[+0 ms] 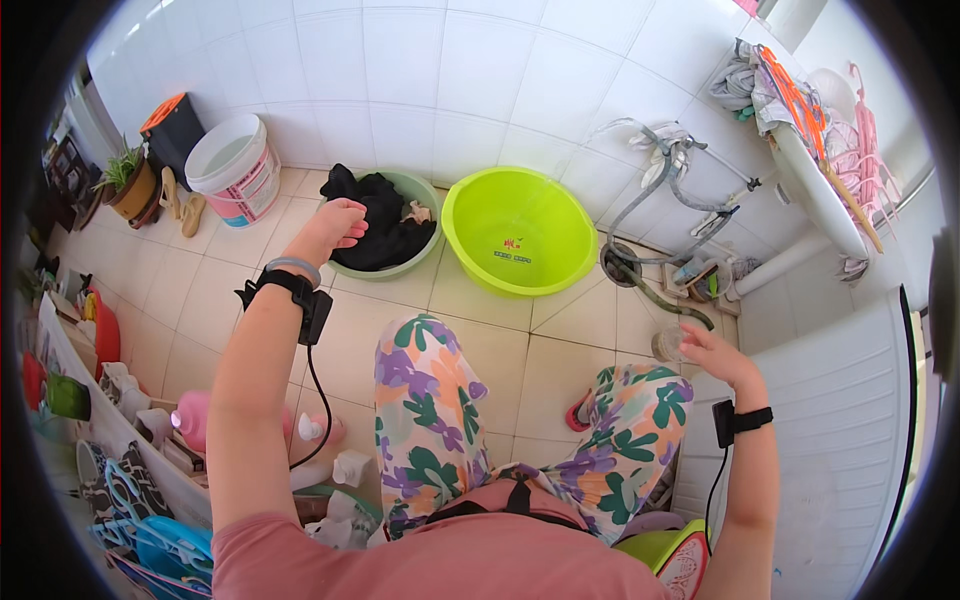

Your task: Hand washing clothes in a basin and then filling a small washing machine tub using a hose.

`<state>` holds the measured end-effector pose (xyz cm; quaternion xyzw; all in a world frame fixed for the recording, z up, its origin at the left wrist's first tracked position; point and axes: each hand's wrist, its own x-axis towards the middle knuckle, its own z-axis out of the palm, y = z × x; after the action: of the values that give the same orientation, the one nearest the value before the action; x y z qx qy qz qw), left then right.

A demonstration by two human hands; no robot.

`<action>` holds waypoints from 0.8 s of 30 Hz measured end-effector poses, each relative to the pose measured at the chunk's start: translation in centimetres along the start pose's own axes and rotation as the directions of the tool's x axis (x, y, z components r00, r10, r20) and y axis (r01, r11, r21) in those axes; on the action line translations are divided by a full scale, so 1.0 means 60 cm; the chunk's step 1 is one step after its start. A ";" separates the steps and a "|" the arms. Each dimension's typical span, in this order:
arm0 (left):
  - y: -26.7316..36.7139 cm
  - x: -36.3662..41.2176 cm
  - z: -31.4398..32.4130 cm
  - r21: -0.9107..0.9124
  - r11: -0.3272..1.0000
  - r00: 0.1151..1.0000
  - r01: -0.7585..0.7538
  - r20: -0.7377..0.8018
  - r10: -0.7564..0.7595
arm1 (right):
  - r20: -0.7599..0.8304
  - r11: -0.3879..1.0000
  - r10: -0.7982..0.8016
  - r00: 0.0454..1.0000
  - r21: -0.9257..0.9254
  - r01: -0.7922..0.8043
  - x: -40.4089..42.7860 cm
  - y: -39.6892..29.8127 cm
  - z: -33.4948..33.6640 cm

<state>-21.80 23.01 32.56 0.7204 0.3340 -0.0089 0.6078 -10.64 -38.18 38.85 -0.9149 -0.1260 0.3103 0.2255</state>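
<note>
My left hand hovers over the left edge of a pale green basin, fingers loosely bent and holding nothing visible. Black cloth fills most of that basin, and a small beige piece of cloth lies at its right side. Just right of it stands a bright lime-green plastic basin with printing on its inner wall. Above my right knee, my right hand is held with its fingers spread. Its fingertips overlap a clear round container on the floor; whether they touch is unclear.
A white bucket stands by the tiled wall, near slippers and a potted plant. On the right, a grey hose runs near a floor drain under a washbasin. Bottles and a pink jug crowd the left.
</note>
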 end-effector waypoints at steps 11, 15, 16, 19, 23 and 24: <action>-0.146 0.227 0.057 0.138 0.969 0.979 0.204 -0.053 -0.198 | 0.103 0.999 0.031 0.994 -0.028 -0.029 0.247 0.085 0.077; -0.176 0.359 0.111 0.179 0.971 0.987 0.158 -0.052 -0.151 | 0.068 0.993 -0.040 0.997 0.115 0.032 0.318 0.094 0.106; -0.170 0.392 0.135 0.237 0.958 0.987 0.159 -0.050 -0.152 | 0.047 0.991 -0.049 0.998 0.127 0.043 0.329 0.094 0.108; -0.210 0.512 0.173 0.537 0.844 0.994 -0.004 -0.088 0.060 | 0.027 0.984 -0.095 0.995 0.152 0.090 0.379 0.095 0.123; -0.235 0.649 0.243 0.521 0.848 0.992 0.099 -0.119 -0.043 | 0.049 0.988 -0.116 0.992 0.108 0.110 0.449 0.080 0.127; -0.252 0.667 0.254 0.541 0.839 0.994 0.065 -0.112 -0.004 | 0.066 0.991 -0.091 0.994 0.109 0.084 0.462 0.067 0.125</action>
<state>7.82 28.99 -1.32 0.8564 0.3627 -0.0758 0.3595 6.54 -28.87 17.42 -0.8837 -0.1574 0.3385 0.2824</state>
